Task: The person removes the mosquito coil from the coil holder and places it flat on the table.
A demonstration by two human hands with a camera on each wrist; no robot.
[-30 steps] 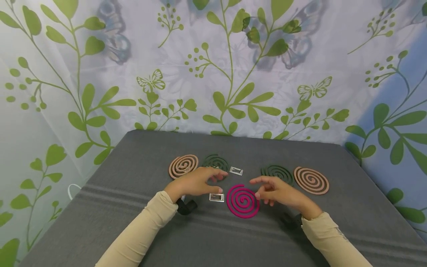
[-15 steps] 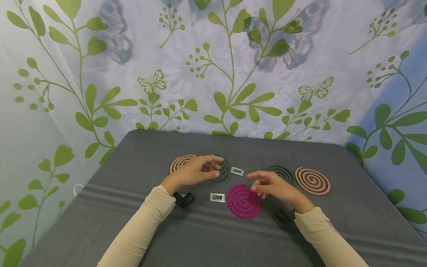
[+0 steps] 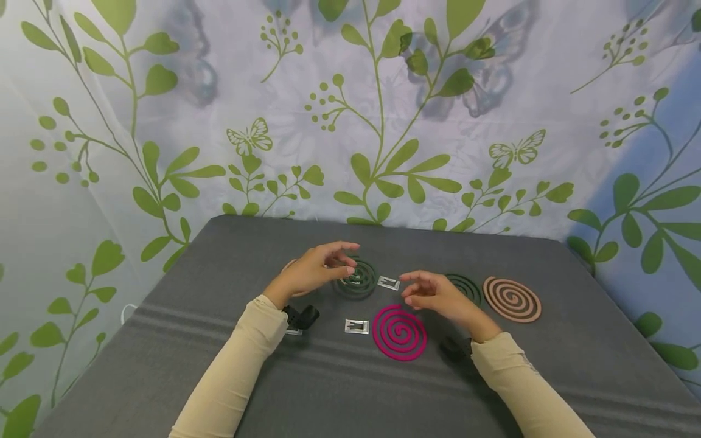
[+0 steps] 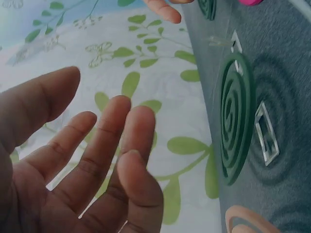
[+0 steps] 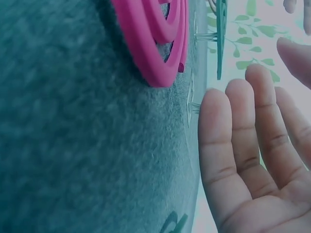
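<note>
Grey table (image 3: 339, 389) read as a dial: 12 at the leafy backdrop (image 3: 301, 140), 6 at the person. Head view unless noted.

9 o'clock, table edge: white loop (image 3: 123, 311), thin.

Toward 10: left tan coil (image 4: 242, 212), mostly hidden by the left hand (image 3: 312, 267). That hand is raised, palm inward, fingers loose and apart, gripping nothing; nearest to the left green coil (image 4: 238, 119). Black wrist device (image 3: 302, 316) below it, covering most of the left stand (image 3: 294, 332).

11 o'clock: left green coil, held clear of the cloth, a metal frame showing beneath in the left wrist view. Fingers there are clear of it.

Just off centre, toward 9: front stand (image 3: 356, 331), flat metal frame, on the cloth. Toward 12: rear stand (image 3: 389, 283), a similar frame.

Centre: pink coil (image 3: 401, 333), front stand near its 9 o'clock side.

Toward 1: right hand (image 3: 440, 297), above the cloth, past the pink coil; fingers extended, slightly bent, gripping nothing. Fingertips near the rear stand.

2 o'clock: right green coil (image 3: 465, 289), partly behind that hand. Farther out, just beside it: right tan coil (image 3: 512, 298), whole spiral visible.
</note>
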